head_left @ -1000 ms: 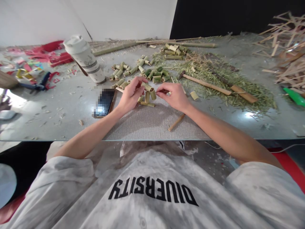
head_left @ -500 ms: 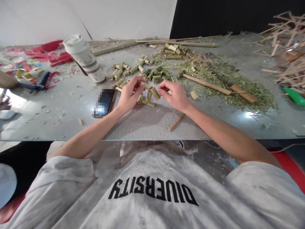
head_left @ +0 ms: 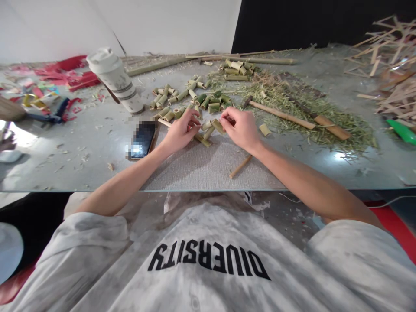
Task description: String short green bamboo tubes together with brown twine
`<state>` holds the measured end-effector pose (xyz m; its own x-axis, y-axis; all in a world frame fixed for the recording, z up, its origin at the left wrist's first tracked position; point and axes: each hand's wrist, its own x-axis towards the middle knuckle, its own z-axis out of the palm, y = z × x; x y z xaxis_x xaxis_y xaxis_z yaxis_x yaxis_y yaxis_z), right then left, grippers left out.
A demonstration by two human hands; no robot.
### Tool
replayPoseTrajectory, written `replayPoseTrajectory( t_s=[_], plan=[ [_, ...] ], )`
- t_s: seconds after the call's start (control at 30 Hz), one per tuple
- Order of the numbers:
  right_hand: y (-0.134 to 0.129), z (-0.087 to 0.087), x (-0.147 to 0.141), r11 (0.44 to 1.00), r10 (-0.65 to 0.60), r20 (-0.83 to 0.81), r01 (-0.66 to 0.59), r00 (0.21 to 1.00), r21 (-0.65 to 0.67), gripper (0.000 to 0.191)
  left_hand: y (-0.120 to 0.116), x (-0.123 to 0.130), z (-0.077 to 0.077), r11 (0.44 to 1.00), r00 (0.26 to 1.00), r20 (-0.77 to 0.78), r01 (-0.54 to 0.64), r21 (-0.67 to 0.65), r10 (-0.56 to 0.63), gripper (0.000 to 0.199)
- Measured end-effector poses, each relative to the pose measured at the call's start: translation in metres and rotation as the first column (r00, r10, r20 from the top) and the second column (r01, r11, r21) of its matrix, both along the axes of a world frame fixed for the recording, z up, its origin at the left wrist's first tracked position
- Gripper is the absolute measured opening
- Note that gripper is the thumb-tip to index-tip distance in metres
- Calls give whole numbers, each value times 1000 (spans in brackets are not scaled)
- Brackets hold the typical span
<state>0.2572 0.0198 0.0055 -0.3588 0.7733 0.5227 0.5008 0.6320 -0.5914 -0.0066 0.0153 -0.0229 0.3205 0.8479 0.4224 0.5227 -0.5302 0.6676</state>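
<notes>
Between my two hands is a small cluster of short cut bamboo tubes (head_left: 209, 129), set at angles to one another just above or on the grey mat (head_left: 195, 169). My left hand (head_left: 182, 130) is closed at the cluster's left end, its fingers curled and thumb bent inward; what they grip is hidden. From the other side, my right hand (head_left: 241, 126) pinches at the edge of the right-most bamboo tube (head_left: 219, 126). A thin bamboo stick (head_left: 240, 166) lies on the mat below my right wrist. Just beyond my hands lie several more short bamboo pieces (head_left: 214, 107).
A smartphone (head_left: 142, 139) and a tilted white lidded cup (head_left: 118, 82) stand left. A hammer (head_left: 281, 113), a wooden-handled blade (head_left: 331, 126) and green shavings (head_left: 354, 141) lie right. Long bamboo poles (head_left: 159, 65) lie behind, red scraps (head_left: 76, 78) far left, wooden sticks (head_left: 396, 99) far right.
My left hand has shifted slightly down, its fingers curling more. My right hand has moved a little right. The bamboo cluster between them has turned.
</notes>
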Motion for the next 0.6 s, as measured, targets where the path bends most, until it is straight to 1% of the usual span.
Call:
replayPoseTrajectory(
  t_s=[0.1,0.17,0.27,0.37,0.43,0.5,0.6],
  plan=[
    [4,-1,3,995,-90,48,88,995,39,29,-3,1,3,999,986,-167,30,18,-27,35],
    [6,-2,4,994,-109,71,106,992,41,27,-7,4,6,998,955,-298,25,51,-8,39],
    [8,-3,4,995,-101,89,102,991,-7,28,-14,9,10,995,893,-450,34,89,9,53],
    [7,-3,2,996,-47,102,54,994,-64,40,-19,14,10,991,860,-511,58,121,12,64],
    [6,-2,0,997,-2,109,11,994,-77,51,-21,17,10,989,843,-538,59,138,25,66],
    [5,-1,-1,997,28,101,-20,994,-75,60,-22,19,10,989,826,-563,57,136,30,63],
    [3,2,0,994,58,64,-51,996,-100,63,-23,19,12,992,818,-576,68,108,7,54]
  ],
)
